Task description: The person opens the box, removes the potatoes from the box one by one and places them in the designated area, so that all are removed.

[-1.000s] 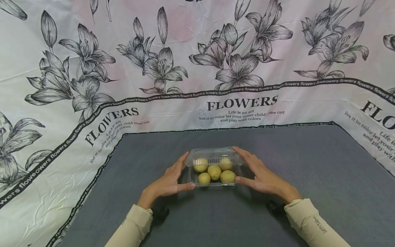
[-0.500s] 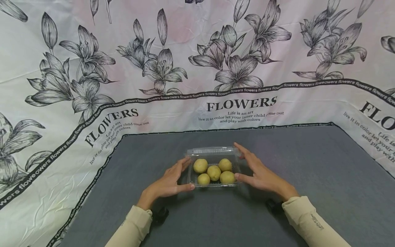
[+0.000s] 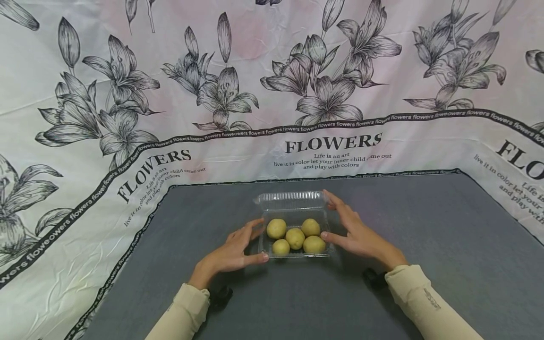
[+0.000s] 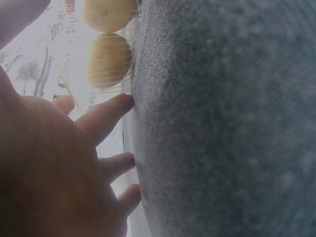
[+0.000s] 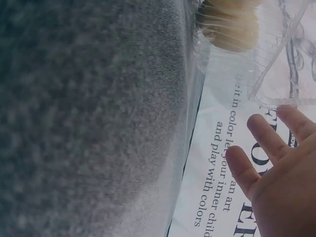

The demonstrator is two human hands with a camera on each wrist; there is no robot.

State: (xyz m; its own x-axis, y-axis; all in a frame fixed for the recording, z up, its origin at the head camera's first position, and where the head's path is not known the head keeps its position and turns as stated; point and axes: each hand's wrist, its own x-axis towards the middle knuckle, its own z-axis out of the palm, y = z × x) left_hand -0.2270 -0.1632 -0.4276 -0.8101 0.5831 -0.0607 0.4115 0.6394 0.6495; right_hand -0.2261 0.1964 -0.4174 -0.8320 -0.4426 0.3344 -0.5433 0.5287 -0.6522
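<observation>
A clear plastic clamshell box point(image 3: 278, 256) stands at the middle of the table in the head view, with several yellow lemons point(image 3: 294, 238) in its base. Its ribbed lid point(image 3: 293, 201) is raised and leans back at the far side. My left hand point(image 3: 231, 253) is at the box's left side, thumb at the near left corner, fingers spread along the wall. On the other side, my right hand point(image 3: 363, 238) has its thumb by the right wall and a fingertip at the lid's right corner. The right wrist view shows fingertips point(image 5: 259, 126) spread straight near the lid's edge.
A grey cloth-like table surface point(image 3: 170, 293) lies around the box. Behind and to the left and right, a white sheet point(image 3: 238, 160) printed with flowers and lettering borders it. Dark wrist-worn devices point(image 3: 221, 297) sit under the forearms.
The lid has swung up and back, away from over the lemons. My right hand's fingers have moved farther back with it. My left hand has stayed nearly still, its fingers lowered slightly.
</observation>
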